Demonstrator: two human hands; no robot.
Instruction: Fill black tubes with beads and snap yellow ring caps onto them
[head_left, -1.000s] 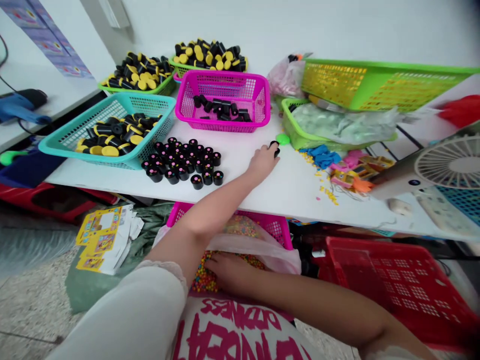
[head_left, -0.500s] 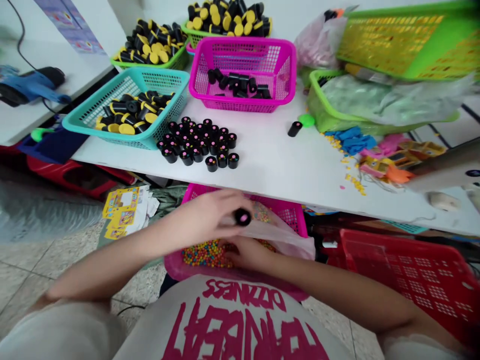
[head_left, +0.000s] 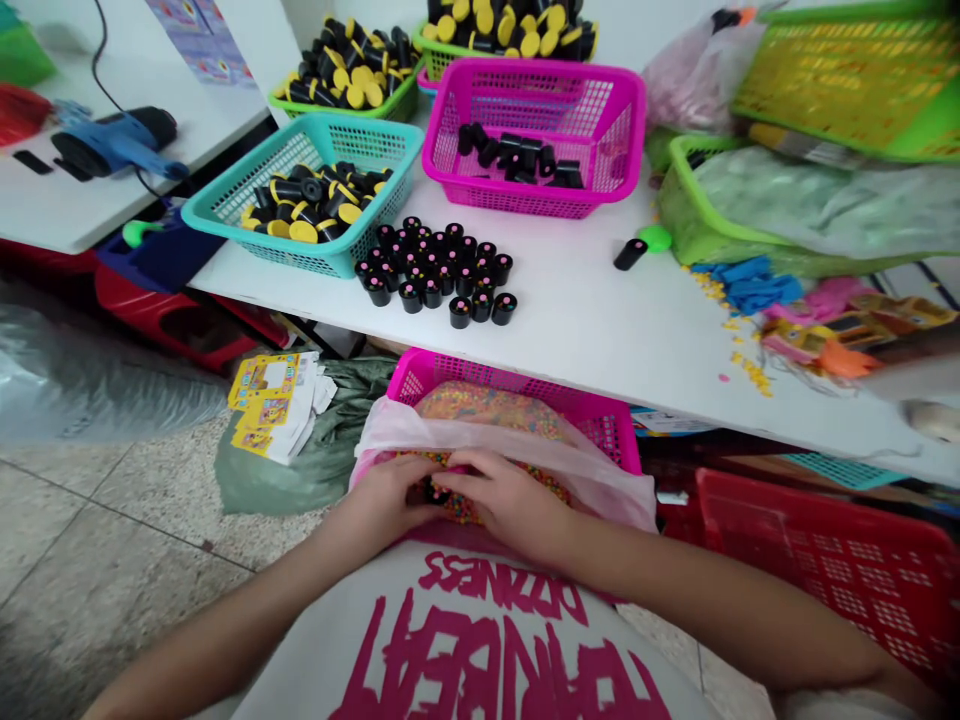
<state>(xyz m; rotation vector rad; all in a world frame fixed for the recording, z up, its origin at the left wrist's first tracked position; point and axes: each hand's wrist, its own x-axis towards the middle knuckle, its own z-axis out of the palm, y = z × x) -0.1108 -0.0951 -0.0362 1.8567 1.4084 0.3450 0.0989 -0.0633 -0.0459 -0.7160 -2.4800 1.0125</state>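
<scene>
In my lap a pink basket (head_left: 626,440) holds a clear plastic bag (head_left: 600,480) of small multicoloured beads (head_left: 551,484). My left hand (head_left: 382,505) is low over the beads, its fingers curled round a small black cylinder (head_left: 435,492), mostly hidden by the fingers. From the other side my right hand (head_left: 517,500) reaches in, fingertips bent together right at the cylinder. Whatever those fingertips pinch is hidden. On the white table ahead stands a group of black cylinders (head_left: 461,280) with pink dots and coloured specks on top.
A turquoise basket (head_left: 202,215) holds black-and-yellow pieces, a magenta basket (head_left: 634,130) black cylinders. One black cylinder (head_left: 630,254) lies beside a green piece (head_left: 657,238). A blue heat gun (head_left: 120,140) rests at left. A red crate (head_left: 750,500) is low at right.
My left hand has come down with the black cylinder into the bead bag. My right hand has risen from the beads to meet it. The view has shifted left.
</scene>
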